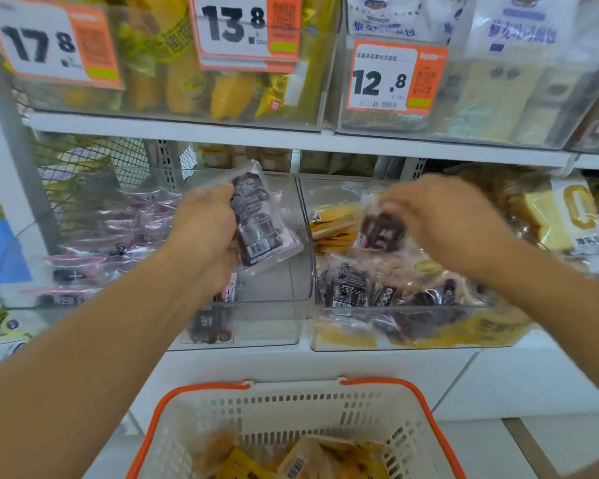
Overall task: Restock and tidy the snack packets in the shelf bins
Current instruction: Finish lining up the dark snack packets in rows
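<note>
The person stood facing the shelf with both arms extended toward two clear bins on the middle tier. The left hand [204,226] was closed around a dark packet [256,219], held label side out, above the left bin [274,288]. More dark packets appeared to hang below that hand, though the grip on them was hidden. The right hand [440,216] pinched a second dark packet [382,229] by its top edge, lifted just above the right bin [412,326]; motion blur prevented a finer reading of the fingers.

The right bin held a mix of dark packets and yellow packets [332,223]. The left bin was nearly bare at its front. A basket [291,406] with an orange rim stood on the floor below, containing yellow packets.

Judgement: the step in hand was sorting, that is, removing dark packets from the mixed right bin and collecting them for the left bin. The next move would call for carrying the pinched packet across the divider between the bins, then setting both packets down flat with labels facing forward. The remaining dark packets in the right bin would need the same treatment.
</note>
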### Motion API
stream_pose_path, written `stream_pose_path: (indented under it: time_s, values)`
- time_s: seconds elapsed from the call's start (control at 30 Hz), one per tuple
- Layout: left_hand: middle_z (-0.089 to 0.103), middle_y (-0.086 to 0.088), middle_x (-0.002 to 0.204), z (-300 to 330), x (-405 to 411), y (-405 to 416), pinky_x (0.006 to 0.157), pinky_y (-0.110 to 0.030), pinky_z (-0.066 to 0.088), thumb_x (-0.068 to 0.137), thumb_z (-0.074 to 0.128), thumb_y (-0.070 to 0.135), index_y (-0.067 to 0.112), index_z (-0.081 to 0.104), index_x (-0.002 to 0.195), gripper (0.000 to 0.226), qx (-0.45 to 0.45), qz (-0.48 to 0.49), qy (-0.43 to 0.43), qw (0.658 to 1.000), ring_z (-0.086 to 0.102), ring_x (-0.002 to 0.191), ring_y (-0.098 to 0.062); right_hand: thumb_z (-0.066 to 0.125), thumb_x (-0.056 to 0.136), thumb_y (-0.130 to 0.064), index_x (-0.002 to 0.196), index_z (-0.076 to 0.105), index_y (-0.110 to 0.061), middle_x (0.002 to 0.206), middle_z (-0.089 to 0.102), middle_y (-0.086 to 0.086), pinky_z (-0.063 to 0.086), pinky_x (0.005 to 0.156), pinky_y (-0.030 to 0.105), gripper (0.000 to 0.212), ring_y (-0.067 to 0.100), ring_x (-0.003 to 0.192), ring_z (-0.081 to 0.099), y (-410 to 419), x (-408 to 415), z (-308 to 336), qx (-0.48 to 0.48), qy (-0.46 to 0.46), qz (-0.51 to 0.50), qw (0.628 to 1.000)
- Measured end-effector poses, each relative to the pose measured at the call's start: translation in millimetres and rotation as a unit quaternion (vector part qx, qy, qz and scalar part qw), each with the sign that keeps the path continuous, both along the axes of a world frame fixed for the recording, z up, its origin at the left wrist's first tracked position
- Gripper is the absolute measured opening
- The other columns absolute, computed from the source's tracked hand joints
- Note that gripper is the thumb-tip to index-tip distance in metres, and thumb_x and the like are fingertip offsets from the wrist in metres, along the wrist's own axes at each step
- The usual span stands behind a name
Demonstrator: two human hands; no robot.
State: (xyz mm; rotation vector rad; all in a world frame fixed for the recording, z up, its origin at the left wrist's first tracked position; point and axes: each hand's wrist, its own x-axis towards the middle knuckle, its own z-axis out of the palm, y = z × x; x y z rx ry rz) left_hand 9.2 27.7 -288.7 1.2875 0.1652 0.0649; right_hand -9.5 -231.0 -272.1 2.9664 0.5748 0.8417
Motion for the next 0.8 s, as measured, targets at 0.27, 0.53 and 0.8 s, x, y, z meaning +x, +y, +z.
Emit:
stream_pose_path:
  time_s: [0.27,0.53,0.8]
  values:
    - [0.071,-0.01,0.087,-4,-6,-6,0.05,-0.031,0.056,0.106,0.044,0.029,0.017,0.054,0.104,0.016,0.104,-0.116,-0.013,0.988,0.069,0.07,-0.02,0.055,0.102,-0.018,0.089,0.066,-0.022,0.079,0.067,-0.004,0.048,0.067,0.02,0.017,0.01,0.071,0.06,46,-9,6,0.243,0.0,0.108,0.964]
    - [0.076,0.011,0.096,-7,-18,4,0.062,-0.015,0.056,0.089,0.049,0.06,0.029,0.065,0.115,0.043,0.146,-0.308,-0.04,0.939,0.071,0.087,0.001,0.054,0.101,-0.021,0.094,0.069,-0.019,0.085,0.064,0.0,0.049,0.075,0.043,0.016,0.02,0.081,0.058,85,18,-15,0.158,-0.022,0.117,0.98]
    - [0.07,-0.008,0.11,-23,-14,21,0.085,-0.045,0.06,0.063,0.084,-0.011,0.018,0.052,0.126,0.077,0.215,-0.252,-0.08,0.94,0.07,0.1,-0.022,0.055,0.101,-0.029,0.092,0.057,-0.025,0.137,0.052,-0.014,0.048,0.104,0.041,0.01,0.004,0.124,0.052,89,10,-12,0.333,0.238,0.182,0.894]
